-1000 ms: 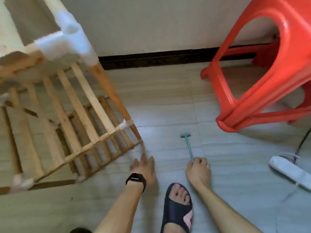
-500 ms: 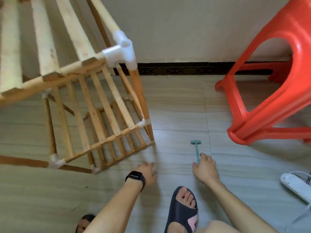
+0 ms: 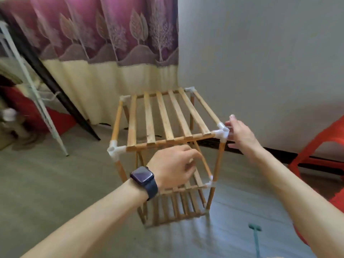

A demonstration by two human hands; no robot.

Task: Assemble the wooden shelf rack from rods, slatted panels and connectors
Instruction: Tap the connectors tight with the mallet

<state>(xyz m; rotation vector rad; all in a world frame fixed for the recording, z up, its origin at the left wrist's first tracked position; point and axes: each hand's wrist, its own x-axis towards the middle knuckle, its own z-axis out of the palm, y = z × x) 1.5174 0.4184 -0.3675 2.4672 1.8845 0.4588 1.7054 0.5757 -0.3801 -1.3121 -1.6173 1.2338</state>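
The wooden shelf rack stands upright on the floor, with several slatted tiers joined by rods and white corner connectors. My left hand, with a dark watch on its wrist, hovers in front of the rack just under the top panel's front rail. Its fingers are loosely curled beside a rod and nothing shows in them. My right hand is blurred, with fingers extended. It sits right beside the top front-right connector, either touching it or a hair apart.
A small teal tool lies on the floor at the front right. A red plastic stool stands at the right by the wall. A curtain hangs behind the rack. A white stand leg and a black bar lean at the left.
My view rose from the floor to above the rack. Both hands left the floor, and the right let go of the teal tool. They are now at the rack's top front.
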